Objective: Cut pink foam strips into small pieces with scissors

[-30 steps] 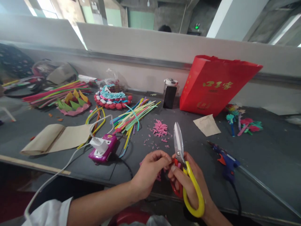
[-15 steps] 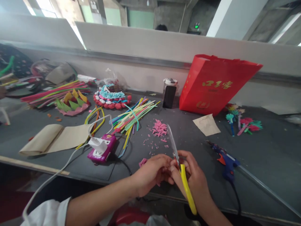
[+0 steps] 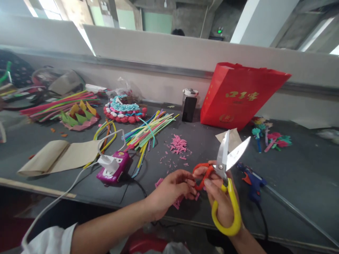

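Note:
My right hand (image 3: 222, 197) holds scissors (image 3: 221, 165) with one red and one yellow handle, their blades spread and pointing up and away. The fingers of my left hand (image 3: 174, 192) are pinched together beside the red handle; what they hold is hidden. A small pink piece (image 3: 197, 196) shows at the left fingertips. More pink pieces (image 3: 178, 202) lie partly hidden under my left hand. Beyond my hands is a heap of pink cuttings (image 3: 178, 144) with crumbs scattered around it.
On the right lies a blue glue gun (image 3: 253, 183) with a long clear stick. A red paper bag (image 3: 238, 98) and a bottle (image 3: 189, 106) stand at the back. A purple power socket (image 3: 120, 165), a paper roll (image 3: 53, 155) and coloured strips (image 3: 150, 130) lie left.
The scissors have turned in my right hand; their blades have opened and swung to the right. The red handle now shows beside my left fingers, and my right hand has shifted right.

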`<act>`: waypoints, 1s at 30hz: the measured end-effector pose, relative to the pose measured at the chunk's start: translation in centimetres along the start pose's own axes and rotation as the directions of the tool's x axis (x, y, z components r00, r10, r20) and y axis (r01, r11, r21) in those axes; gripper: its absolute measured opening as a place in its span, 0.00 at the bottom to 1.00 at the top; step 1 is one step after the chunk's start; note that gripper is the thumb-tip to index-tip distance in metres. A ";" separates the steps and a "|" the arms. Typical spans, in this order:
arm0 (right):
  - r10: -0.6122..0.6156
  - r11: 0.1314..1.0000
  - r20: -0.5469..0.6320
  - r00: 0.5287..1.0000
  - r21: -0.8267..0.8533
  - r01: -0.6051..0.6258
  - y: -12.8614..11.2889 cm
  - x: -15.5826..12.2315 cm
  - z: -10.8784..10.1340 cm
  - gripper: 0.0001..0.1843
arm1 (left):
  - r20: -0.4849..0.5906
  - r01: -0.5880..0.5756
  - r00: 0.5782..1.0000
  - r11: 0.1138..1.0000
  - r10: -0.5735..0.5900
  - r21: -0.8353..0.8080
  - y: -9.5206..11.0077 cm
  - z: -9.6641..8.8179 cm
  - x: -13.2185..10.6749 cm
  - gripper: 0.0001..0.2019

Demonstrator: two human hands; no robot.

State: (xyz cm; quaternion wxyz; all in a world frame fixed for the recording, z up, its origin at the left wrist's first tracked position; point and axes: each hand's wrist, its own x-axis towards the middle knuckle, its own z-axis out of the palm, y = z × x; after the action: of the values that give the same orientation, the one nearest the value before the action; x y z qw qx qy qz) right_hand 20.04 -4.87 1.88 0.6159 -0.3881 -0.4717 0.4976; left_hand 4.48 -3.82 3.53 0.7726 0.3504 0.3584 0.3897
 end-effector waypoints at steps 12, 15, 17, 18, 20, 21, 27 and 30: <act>0.068 0.953 -0.101 0.993 0.302 -0.034 -1.1 1.0 1.4 0.16 | -0.076 -0.099 0.991 0.986 0.110 0.135 -0.4 -0.3 0.6 0.15; 0.072 0.945 -0.174 0.982 0.326 -0.012 -1.4 1.2 1.4 0.14 | -0.120 -0.080 0.987 0.979 0.103 0.185 -1.0 -0.4 0.5 0.14; 0.043 0.953 -0.232 0.972 0.303 0.030 -1.6 1.5 1.2 0.15 | -0.119 -0.123 0.977 0.928 0.175 0.352 -1.1 -0.6 0.4 0.12; 0.024 0.957 -0.257 0.966 0.286 0.052 -1.7 1.6 1.0 0.15 | -0.087 -0.175 0.965 0.853 0.249 0.492 -1.0 -0.8 0.3 0.11; -0.002 0.965 -0.292 0.956 0.252 0.078 -1.8 1.9 0.7 0.16 | 0.085 -0.291 0.928 0.560 0.364 0.775 -0.6 -1.1 0.2 0.09; -0.009 0.969 -0.299 0.954 0.233 0.083 -1.9 2.0 0.6 0.16 | 0.193 -0.347 0.903 0.387 0.384 0.854 -0.4 -1.2 0.3 0.09; 0.015 0.988 -0.260 0.965 0.150 0.025 -1.2 2.1 -0.1 0.15 | 0.493 -0.434 0.838 -0.262 0.233 0.862 -0.2 -1.8 1.1 0.21; 0.047 0.996 -0.260 0.964 0.083 -0.026 -0.7 2.0 -0.5 0.18 | 0.506 -0.417 0.846 -0.384 0.168 0.824 -0.8 -1.8 1.4 0.17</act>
State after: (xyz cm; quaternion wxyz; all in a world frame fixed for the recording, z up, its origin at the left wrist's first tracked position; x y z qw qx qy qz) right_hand 20.84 -3.10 2.81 0.6782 -0.4347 -0.3590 0.4713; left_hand 3.93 -2.53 1.56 0.0731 0.9276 0.3497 0.1094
